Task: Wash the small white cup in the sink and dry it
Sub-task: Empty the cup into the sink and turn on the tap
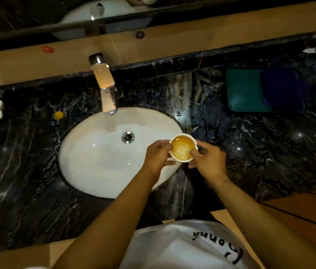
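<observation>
**Cup held over the sink's right edge, wash under way**

Dark marbled stone forms the bench before you, with an oval white sink set into it and a chrome faucet rising at the back. Water seems to fall from the spout into the basin near the drain, though the stream is faint.

You hold the small white cup upright above the sink's right rim, well clear of the spout. Your left hand wraps the cup's left side, fingers closed around the wall, apparently at the handle. Your right hand grips the opposite side, thumb resting on the rim. Both hands are closed on the cup, probably to keep it steady while liquid sits inside: the interior looks amber, either tinted water or leftover drink.

Keeping it level stops the contents from spilling onto the bench, and holding it over the basin lets any drip fall into the sink.

On the bench to the right, well apart, lies a folded teal and blue cloth, likely meant for drying. A small yellow object sits left of the faucet.
</observation>
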The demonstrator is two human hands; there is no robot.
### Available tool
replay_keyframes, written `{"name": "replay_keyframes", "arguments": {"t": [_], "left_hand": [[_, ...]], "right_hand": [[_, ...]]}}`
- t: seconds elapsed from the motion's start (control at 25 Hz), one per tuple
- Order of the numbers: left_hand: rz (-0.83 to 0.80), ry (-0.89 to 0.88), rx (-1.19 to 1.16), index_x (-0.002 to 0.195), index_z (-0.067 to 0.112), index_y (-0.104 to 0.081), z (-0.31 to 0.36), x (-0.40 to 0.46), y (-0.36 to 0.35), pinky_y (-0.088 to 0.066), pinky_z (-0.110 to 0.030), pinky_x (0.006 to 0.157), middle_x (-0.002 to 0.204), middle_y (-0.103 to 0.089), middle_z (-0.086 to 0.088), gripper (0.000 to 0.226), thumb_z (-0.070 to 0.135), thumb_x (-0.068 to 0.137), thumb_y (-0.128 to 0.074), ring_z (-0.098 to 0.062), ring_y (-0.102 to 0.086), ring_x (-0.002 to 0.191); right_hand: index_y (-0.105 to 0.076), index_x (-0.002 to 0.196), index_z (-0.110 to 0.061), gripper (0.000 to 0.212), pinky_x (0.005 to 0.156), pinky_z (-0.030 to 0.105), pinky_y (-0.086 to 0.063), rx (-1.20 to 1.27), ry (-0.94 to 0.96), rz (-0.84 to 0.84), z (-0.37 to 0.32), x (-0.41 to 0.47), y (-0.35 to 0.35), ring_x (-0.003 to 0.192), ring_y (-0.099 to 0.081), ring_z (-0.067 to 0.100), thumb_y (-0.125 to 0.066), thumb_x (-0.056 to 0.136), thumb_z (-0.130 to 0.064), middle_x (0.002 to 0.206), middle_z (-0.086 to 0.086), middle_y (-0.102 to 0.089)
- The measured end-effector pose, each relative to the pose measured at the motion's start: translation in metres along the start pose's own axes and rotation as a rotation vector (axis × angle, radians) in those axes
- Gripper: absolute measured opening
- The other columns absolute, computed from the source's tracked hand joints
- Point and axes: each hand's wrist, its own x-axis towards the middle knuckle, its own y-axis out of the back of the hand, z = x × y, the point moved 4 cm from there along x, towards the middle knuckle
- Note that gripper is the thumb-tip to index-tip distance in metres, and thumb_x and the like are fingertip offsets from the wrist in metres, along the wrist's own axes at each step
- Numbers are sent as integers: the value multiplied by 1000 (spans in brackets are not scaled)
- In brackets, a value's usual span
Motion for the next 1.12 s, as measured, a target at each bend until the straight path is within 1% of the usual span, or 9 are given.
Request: {"name": "replay_keyframes", "arguments": {"t": [0.16, 0.32, 0.48, 0.56, 0.64, 0.68, 0.8, 0.96, 1.12], "left_hand": [[-232, 223, -387, 111, 7, -64, -1, -6, 41, -58, -49, 87, 106, -69, -17, 23, 24, 98, -56, -33, -67, 100], [-285, 236, -632, 126, 6, -61, -1, -1, 88, -51, -52, 97, 123, -68, -24, 50, 48, 101, -48, -36, -65, 111], [-249, 181, -657, 116, 9, -65, 2, 1, 131, -50, -55, 99, 119, -69, -22, 38, 40, 104, -46, -38, -63, 115], [-256, 145, -676, 129, 11, -63, 3, 4, 149, -51, -57, 98, 131, -66, -22, 40, 37, 102, -50, -40, -62, 122], [-244, 133, -714, 141, 10, -55, 4, 9, 164, -51, -59, 101, 142, -59, -24, 50, 36, 99, -51, -41, -58, 130], [-237, 131, -732, 139, 8, -56, 5, 11, 169, -49, -60, 103, 142, -58, -26, 49, 35, 99, -50, -42, -58, 130], [-213, 129, -770, 125, 8, -61, 9, 17, 180, -48, -65, 102, 136, -63, -27, 39, 34, 100, -48, -44, -58, 128], [-202, 118, -768, 128, 9, -61, 16, 29, 186, -48, -64, 102, 135, -65, -25, 40, 35, 100, -48, -43, -61, 125], [-207, 120, -799, 143, 6, -54, 22, 42, 187, -48, -62, 103, 138, -62, -26, 57, 40, 98, -49, -44, -57, 130]], "right_hand": [[-74, 123, -18, 38, 63, 38, -66, 69, -39, -7, -23, -25, -49, 56, -76, 23, -64, 87, -7, 75, 8, -78], [-70, 129, -14, 43, 73, 44, -66, 64, -26, -23, -41, -45, -98, 57, -76, 24, -66, 87, -9, 67, 10, -77], [-69, 130, -17, 41, 75, 34, -65, -6, 42, -55, -63, -59, -130, 56, -75, 15, -65, 89, -14, 71, 6, -78], [-69, 129, -18, 38, 74, 30, -63, -46, 86, -108, -73, -65, -141, 57, -74, 11, -64, 92, -17, 72, 2, -78], [-68, 128, -18, 34, 69, 29, -62, -39, 116, -171, -82, -66, -150, 60, -73, 11, -63, 95, -23, 81, 1, -77], [-68, 128, -17, 34, 71, 30, -62, -56, 137, -182, -89, -64, -152, 66, -74, 11, -63, 97, -27, 88, 1, -76], [-65, 130, -18, 39, 89, 38, -56, -185, 298, -97, -122, -52, -149, 91, -67, 15, -61, 98, -40, 108, 3, -68], [-47, 144, -22, 56, 95, 38, -52, -201, 513, 70, -199, -30, -138, 110, -58, 17, -57, 96, -49, 134, 6, -51], [-25, 156, -35, 69, 92, 47, -55, -502, 622, 34, -259, -8, -152, 111, -62, 32, -52, 96, -54, 146, 14, -41]]}}
